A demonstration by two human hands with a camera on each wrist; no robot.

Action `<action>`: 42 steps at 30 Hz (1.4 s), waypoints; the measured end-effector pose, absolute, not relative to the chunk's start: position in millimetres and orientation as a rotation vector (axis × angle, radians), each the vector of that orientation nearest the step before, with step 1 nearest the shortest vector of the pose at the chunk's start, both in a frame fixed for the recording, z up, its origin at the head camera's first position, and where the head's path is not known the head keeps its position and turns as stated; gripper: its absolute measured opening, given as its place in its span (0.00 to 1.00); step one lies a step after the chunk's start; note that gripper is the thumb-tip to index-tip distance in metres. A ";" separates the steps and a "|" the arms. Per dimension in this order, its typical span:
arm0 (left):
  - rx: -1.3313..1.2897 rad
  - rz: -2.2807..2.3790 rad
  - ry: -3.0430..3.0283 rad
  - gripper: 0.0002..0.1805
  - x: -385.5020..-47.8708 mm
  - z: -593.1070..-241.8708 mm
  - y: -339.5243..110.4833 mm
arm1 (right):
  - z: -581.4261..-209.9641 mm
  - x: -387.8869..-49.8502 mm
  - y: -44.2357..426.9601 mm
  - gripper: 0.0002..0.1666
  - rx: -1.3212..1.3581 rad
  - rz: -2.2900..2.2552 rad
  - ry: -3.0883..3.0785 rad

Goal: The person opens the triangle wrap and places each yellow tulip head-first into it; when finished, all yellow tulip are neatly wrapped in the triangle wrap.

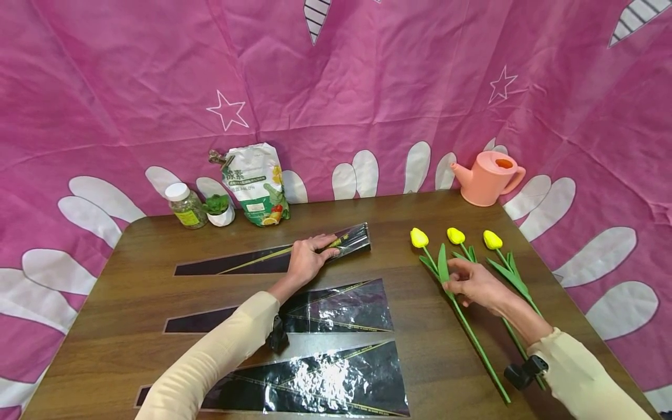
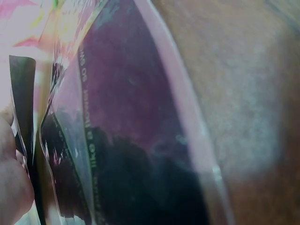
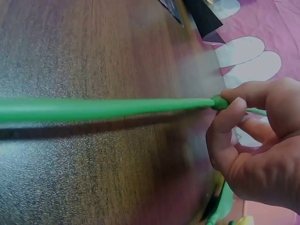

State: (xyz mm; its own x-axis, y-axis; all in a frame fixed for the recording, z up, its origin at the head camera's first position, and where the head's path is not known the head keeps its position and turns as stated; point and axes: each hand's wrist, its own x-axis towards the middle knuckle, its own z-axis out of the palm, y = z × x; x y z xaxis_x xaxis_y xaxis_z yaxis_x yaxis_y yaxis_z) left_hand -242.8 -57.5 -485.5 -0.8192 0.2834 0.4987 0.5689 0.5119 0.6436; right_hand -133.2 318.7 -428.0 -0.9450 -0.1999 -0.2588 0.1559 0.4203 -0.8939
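A black flower sleeve (image 1: 270, 261) with gold lines lies at the back of the table. My left hand (image 1: 307, 259) grips it near its wide right end, which is raised; a thumb (image 2: 14, 176) shows beside a dark strip of film in the left wrist view. Its hidden fingertips cannot be made out there. My right hand (image 1: 480, 286) pinches the green stem of a yellow tulip (image 1: 419, 238) between thumb and forefinger, at the base of its leaves. In the right wrist view the stem (image 3: 117, 108) stretches away to the left, above its shadow.
Two more black sleeves (image 1: 341, 309) (image 1: 336, 379) lie flat in front. Two other yellow tulips (image 1: 455, 235) (image 1: 492, 240) lie at the right. Along the back stand a jar (image 1: 186, 207), a potted plant (image 1: 219, 211), a white bag (image 1: 256, 184) and a pink watering can (image 1: 485, 179).
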 end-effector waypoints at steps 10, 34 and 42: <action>-0.693 -1.215 -2.430 0.20 -242.2 -483.8 -57.9 | -418.8 -139.7 317.7 0.33 -0.003 -1.660 2.232; -0.708 -1.253 -2.418 0.18 -238.2 -485.1 -58.3 | -369.8 -207.1 306.7 0.18 0.134 -2.638 1.903; -0.727 -1.262 -2.400 0.18 -239.0 -485.2 -57.5 | -370.9 -229.9 295.4 0.20 0.359 -2.880 1.831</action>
